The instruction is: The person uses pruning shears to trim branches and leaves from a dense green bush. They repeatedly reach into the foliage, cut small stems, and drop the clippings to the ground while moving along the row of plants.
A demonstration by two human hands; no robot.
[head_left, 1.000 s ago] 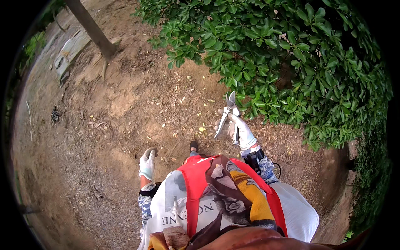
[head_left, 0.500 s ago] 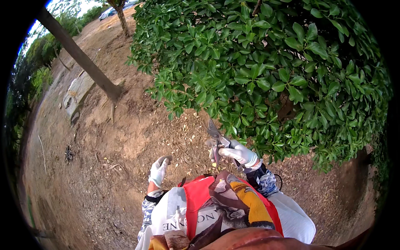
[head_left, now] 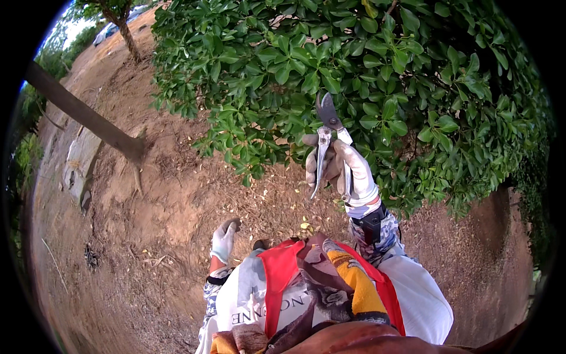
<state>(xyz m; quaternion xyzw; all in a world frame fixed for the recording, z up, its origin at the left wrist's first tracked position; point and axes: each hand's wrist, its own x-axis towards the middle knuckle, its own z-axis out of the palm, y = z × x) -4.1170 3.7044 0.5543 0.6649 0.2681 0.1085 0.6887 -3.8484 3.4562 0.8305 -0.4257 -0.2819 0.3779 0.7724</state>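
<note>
My right hand (head_left: 356, 168), in a pale work glove with darker fingertips, is closed around a pair of pruning shears (head_left: 323, 150). Their dark curved blade points up and away from me, in front of the leaves of a dense green bush (head_left: 365, 76). The two metal handles stand apart, one along my fingers and the other against the palm. My left hand (head_left: 223, 241), gloved too, hangs low over the ground at my left side. Its fingers are loosely bent, the thumb is apart, and nothing shows in it.
A slanting tree trunk (head_left: 88, 112) rises at the left beside a pale stone slab (head_left: 81, 162). Farther back is a second thin tree (head_left: 127, 36). Dry leaves and twigs litter the brown soil (head_left: 171, 206). A patterned cloth (head_left: 348, 277) hangs down my front.
My right hand has moved up and forward with the pruning shears, from near my body to the bush. The shears' handles now show spread apart. My left hand has barely moved.
</note>
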